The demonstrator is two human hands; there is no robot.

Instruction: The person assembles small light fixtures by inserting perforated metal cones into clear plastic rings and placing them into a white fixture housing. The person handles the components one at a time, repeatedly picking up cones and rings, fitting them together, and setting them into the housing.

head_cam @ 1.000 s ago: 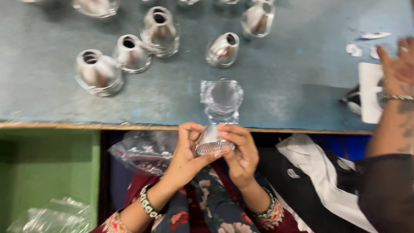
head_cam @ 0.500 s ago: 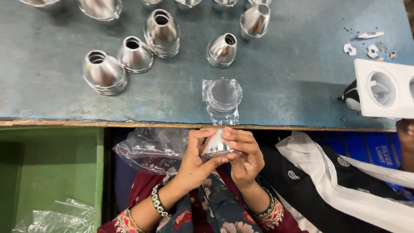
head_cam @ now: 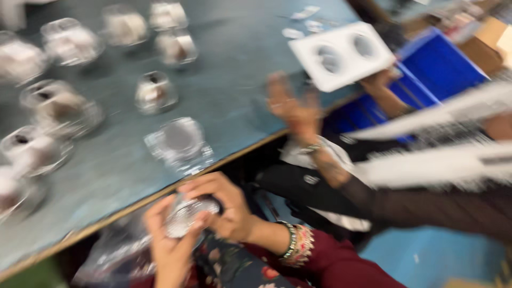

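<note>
Below the table (head_cam: 256, 122) edge, both hands clamp one reflector (head_cam: 186, 216): left hand (head_cam: 170, 242) cups it, right hand (head_cam: 224, 205) at 2 o'clock steadies. A co-worker's hand (head_cam: 293, 109) hovers at 1 o'clock, beneath a white fixture (head_cam: 344, 53).

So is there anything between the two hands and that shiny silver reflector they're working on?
Nothing visible. The left hand and right hand both already wrap around the silver reflector, below the table edge. A co-worker's hand is off to the right, apart from it.
</note>
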